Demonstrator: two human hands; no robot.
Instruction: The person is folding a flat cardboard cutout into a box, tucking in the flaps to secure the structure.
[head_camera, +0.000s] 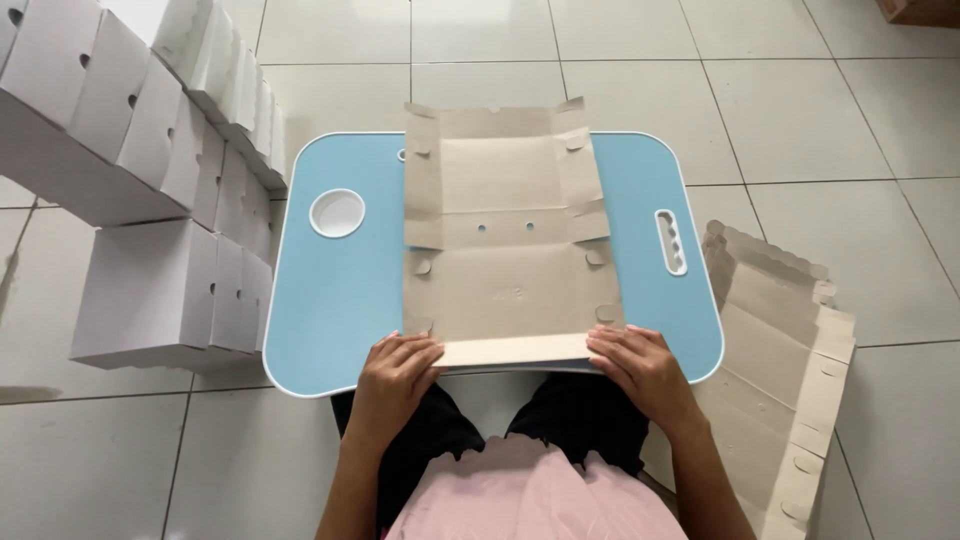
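Brown cardboard sheet (505, 235), blue table (340, 300)

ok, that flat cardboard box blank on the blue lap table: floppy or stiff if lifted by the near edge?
The box blank is probably light and bendy: thin sheet, many creases, so it would likely hinge at the folds. The near flap is already folded under the left hand and right hand. It likely slides easily on the smooth table.

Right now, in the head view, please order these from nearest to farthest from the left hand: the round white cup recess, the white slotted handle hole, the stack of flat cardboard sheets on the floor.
1. Round white cup recess, on the blue table's left side, above the left hand.
2. White slotted handle hole, on the table's right side.
3. Stack of flat cardboard sheets, on the floor, far right.
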